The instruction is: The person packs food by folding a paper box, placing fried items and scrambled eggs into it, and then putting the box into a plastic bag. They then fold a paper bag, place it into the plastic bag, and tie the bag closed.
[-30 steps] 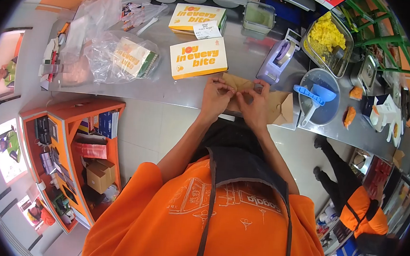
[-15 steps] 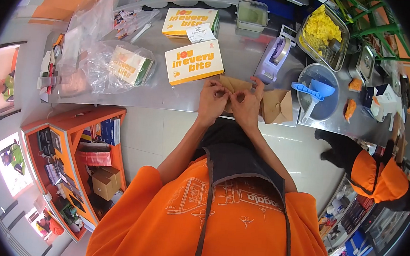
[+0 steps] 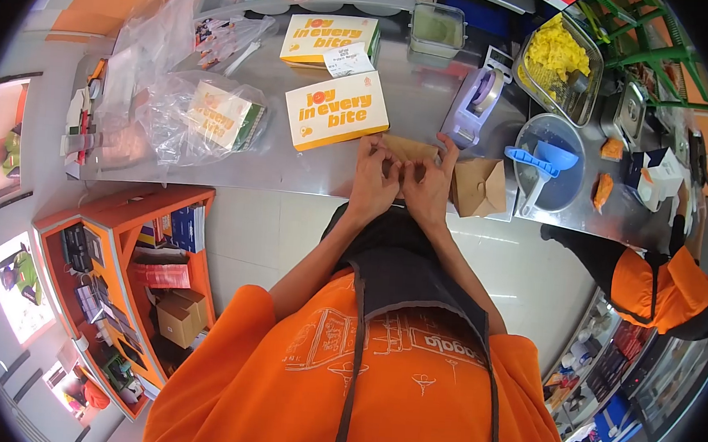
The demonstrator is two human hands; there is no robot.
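A brown kraft-paper box (image 3: pixel 409 148) lies at the front edge of the steel counter, partly covered by both hands. My left hand (image 3: pixel 375 181) pinches its near side, thumb against fingertips. Close beside it, my right hand (image 3: pixel 427 187) is pinched on the same near side, its index finger stretched along the box's right. The thumbs nearly meet in the middle. Just right of my right hand sits another brown kraft box (image 3: pixel 479 187), folded closed. A white and yellow printed box (image 3: pixel 337 110) lies beyond my left hand.
A purple tape dispenser (image 3: pixel 474 106) stands behind the hands. To the right are a round tub (image 3: pixel 566 185) with a blue scoop (image 3: pixel 556 155) and a tray of yellow food (image 3: pixel 556 54). Plastic-wrapped boxes (image 3: pixel 223 115) lie left. Another person (image 3: pixel 661 284) works at far right.
My hands have shifted slightly on the kraft box, with the fingertips now curled more and the thumbs close together. The other person at the right has moved a little.
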